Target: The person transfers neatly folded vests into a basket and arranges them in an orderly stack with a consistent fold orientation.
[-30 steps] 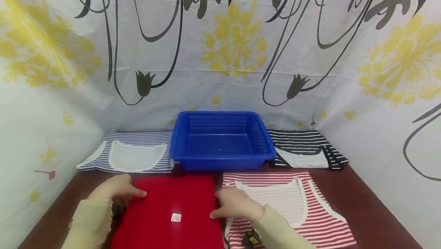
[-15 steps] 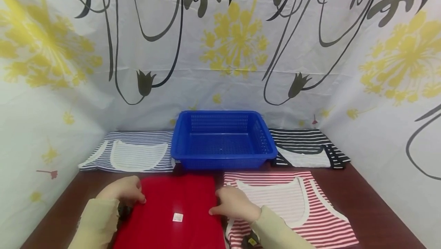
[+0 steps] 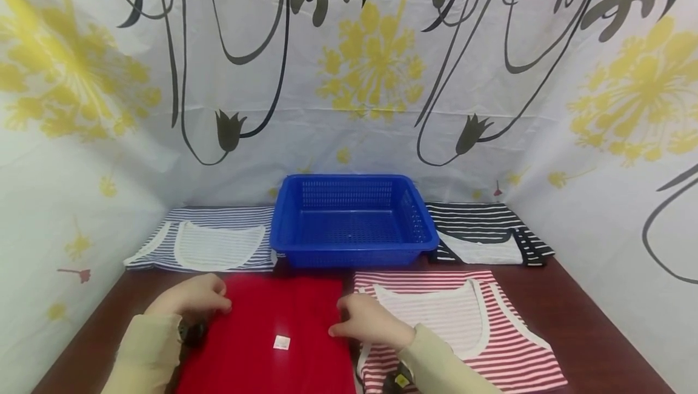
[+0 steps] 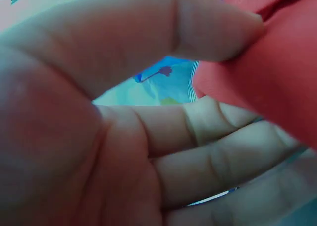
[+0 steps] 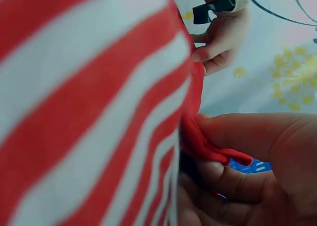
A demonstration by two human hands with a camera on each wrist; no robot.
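A red garment (image 3: 256,363) with a small white label (image 3: 282,342) lies front centre, its lower part cut off by the frame. My left hand (image 3: 191,297) pinches its left edge near the top corner; in the left wrist view the thumb lies over the red cloth (image 4: 287,77) with fingers beneath. Along the opposite edge, my right hand (image 3: 373,320) pinches the cloth. The right wrist view shows the red hem (image 5: 198,134) gathered between thumb and fingers. Beneath that hand lies a red-and-white striped tank top (image 3: 512,345).
At the back centre stands a blue plastic basket (image 3: 354,257). A blue-and-white striped top (image 3: 218,215) lies to its left, and a black-and-white striped top (image 3: 474,218) to its right. A patterned curtain (image 3: 305,139) closes off the back of the dark table (image 3: 594,333).
My left hand shifted right and then slightly back left and up, its edge of the red garment moving with it. A crease in the garment has flattened. The right hand has barely moved.
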